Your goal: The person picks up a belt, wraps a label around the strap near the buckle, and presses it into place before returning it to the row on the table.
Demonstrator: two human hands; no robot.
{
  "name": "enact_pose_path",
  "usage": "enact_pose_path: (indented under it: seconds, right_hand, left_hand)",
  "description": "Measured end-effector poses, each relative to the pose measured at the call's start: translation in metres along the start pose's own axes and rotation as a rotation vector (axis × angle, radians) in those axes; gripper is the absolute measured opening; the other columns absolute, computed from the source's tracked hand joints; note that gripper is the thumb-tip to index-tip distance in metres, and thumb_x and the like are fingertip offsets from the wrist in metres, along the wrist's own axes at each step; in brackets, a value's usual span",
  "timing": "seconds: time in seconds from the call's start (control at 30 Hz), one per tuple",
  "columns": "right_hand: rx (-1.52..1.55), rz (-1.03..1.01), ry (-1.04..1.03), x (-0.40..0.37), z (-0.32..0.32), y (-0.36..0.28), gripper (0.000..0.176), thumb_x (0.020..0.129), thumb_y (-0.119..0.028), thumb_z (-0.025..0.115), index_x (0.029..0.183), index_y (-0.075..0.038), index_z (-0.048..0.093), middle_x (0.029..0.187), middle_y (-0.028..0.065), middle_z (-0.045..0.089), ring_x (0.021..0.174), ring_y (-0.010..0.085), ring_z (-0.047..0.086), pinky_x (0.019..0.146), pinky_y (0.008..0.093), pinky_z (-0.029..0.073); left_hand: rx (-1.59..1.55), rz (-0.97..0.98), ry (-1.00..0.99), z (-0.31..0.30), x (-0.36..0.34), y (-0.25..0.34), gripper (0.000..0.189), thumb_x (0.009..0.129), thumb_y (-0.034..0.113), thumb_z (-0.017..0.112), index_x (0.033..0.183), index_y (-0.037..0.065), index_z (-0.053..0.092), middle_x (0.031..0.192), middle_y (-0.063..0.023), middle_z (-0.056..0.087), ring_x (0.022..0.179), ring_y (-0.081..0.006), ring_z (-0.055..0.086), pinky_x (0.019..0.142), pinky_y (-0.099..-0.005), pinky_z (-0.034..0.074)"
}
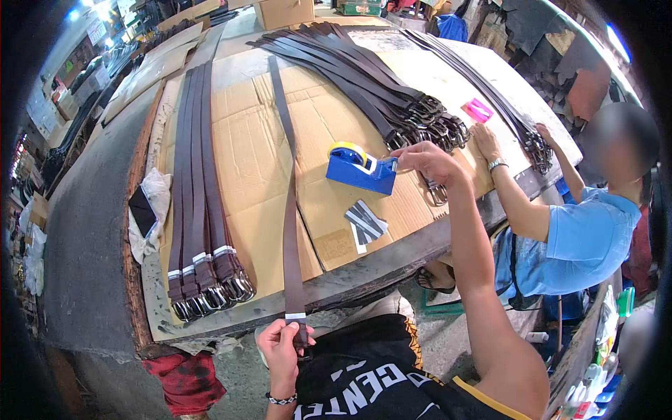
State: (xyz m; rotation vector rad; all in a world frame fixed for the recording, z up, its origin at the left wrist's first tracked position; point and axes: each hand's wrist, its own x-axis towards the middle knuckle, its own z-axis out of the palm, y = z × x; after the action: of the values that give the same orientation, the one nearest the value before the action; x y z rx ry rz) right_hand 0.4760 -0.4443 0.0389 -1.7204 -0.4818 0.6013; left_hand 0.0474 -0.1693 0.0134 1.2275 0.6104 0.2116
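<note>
My left hand (283,350) pinches the buckle end of a dark brown leather belt (290,231) near the table's front edge. A white label band (295,317) wraps that end, just above my fingers; the buckle is mostly hidden. The belt's strap runs away from me across the cardboard. My right hand (434,162) is at the cutter end of a blue tape dispenser (360,175), thumb and fingertips pinched together. Anything between them is too small to make out. Black-and-white label strips (365,222) lie in front of the dispenser.
Several labelled belts (199,175) lie at left, beside a phone (143,211) on a plastic bag. A larger belt pile (350,77) spreads behind the dispenser. More belts (483,91) lie at far right, where a co-worker in a blue shirt (588,227) reaches over the table near a pink item (478,110).
</note>
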Motion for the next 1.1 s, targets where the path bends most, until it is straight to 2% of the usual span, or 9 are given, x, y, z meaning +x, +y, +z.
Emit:
enact_pose_path:
  seconds: [0.13,0.37,0.53,0.63,0.67,0.83,0.97,1.0,1.1]
  right_hand:
    - [0.123,-0.048,-0.032,-0.005,0.007,0.005,0.042,0.09,-0.019,0.067,0.117,0.013,0.066,0.109,0.017,0.072,0.101,0.0217,0.069,0.096,0.0317,0.052]
    - [0.141,0.009,0.076,-0.016,0.018,0.006,0.04,0.091,-0.018,0.068,0.116,0.013,0.067,0.118,0.0171,0.069,0.108,0.022,0.066,0.1,0.0325,0.049]
    - [0.333,-0.086,0.123,-0.017,0.025,0.033,0.035,0.09,-0.013,0.068,0.114,0.012,0.067,0.117,0.0155,0.069,0.108,0.0219,0.065,0.101,0.0331,0.048]
    - [0.399,-0.062,0.201,-0.029,0.03,0.035,0.029,0.091,-0.013,0.068,0.108,0.011,0.069,0.117,0.0149,0.069,0.108,0.0201,0.065,0.1,0.0322,0.049]
    - [0.407,-0.072,0.232,-0.035,0.031,0.035,0.026,0.09,-0.014,0.069,0.105,0.007,0.071,0.116,0.0129,0.07,0.103,0.0176,0.065,0.094,0.031,0.05]
    - [0.178,-0.12,0.412,-0.066,0.056,0.01,0.02,0.09,-0.017,0.07,0.096,0.002,0.073,0.115,0.0094,0.069,0.095,0.0137,0.063,0.084,0.0284,0.048]
    - [0.116,-0.169,0.18,-0.096,0.142,-0.037,0.012,0.089,-0.009,0.062,0.087,0.003,0.066,0.112,0.0109,0.065,0.101,0.0151,0.058,0.088,0.0284,0.045]
    - [0.101,-0.188,0.068,-0.101,0.163,-0.037,0.01,0.088,-0.008,0.064,0.088,0.002,0.066,0.11,0.0107,0.065,0.1,0.0158,0.058,0.088,0.029,0.045]
    - [0.106,-0.202,-0.217,-0.116,0.214,-0.044,0.01,0.084,-0.006,0.071,0.09,0.0,0.066,0.102,0.0102,0.064,0.099,0.018,0.059,0.089,0.0313,0.046]
  left_hand:
    - [0.041,0.003,-0.023,0.001,0.001,-0.003,0.02,0.092,0.007,0.053,0.076,0.0,0.061,0.072,-0.0144,0.07,0.051,-0.0162,0.064,0.04,-0.0229,0.041]
    - [0.025,0.001,0.006,-0.003,0.001,-0.002,0.019,0.093,0.007,0.053,0.077,0.0,0.061,0.072,-0.0144,0.07,0.051,-0.0159,0.064,0.04,-0.0228,0.041]
    - [0.012,0.007,0.007,-0.005,0.001,-0.005,0.018,0.092,0.006,0.054,0.078,-0.001,0.062,0.072,-0.0142,0.07,0.052,-0.0159,0.064,0.04,-0.0228,0.041]
    - [-0.008,0.006,-0.002,-0.004,0.002,-0.005,0.018,0.092,0.006,0.054,0.078,0.0,0.062,0.072,-0.0142,0.07,0.052,-0.016,0.065,0.04,-0.0227,0.041]
    - [-0.003,0.004,-0.009,-0.004,0.002,-0.005,0.018,0.092,0.006,0.054,0.078,0.0,0.061,0.073,-0.0142,0.07,0.052,-0.0159,0.065,0.04,-0.0227,0.041]
    - [0.058,-0.027,-0.021,-0.003,0.003,-0.004,0.018,0.093,0.007,0.054,0.077,0.001,0.061,0.073,-0.014,0.07,0.054,-0.0156,0.066,0.041,-0.0228,0.042]
    - [0.089,0.013,-0.048,-0.001,0.004,0.0,0.021,0.093,0.008,0.055,0.075,0.0,0.061,0.074,-0.0125,0.071,0.056,-0.0136,0.065,0.043,-0.0217,0.041]
    - [0.087,0.009,-0.051,-0.002,0.004,0.003,0.019,0.093,0.003,0.058,0.08,-0.008,0.066,0.075,-0.0114,0.071,0.057,-0.012,0.065,0.052,-0.0243,0.05]
    - [0.089,0.044,-0.067,-0.003,0.005,0.003,0.018,0.094,0.002,0.057,0.081,-0.008,0.067,0.072,-0.0087,0.069,0.059,-0.0107,0.063,0.055,-0.0248,0.052]
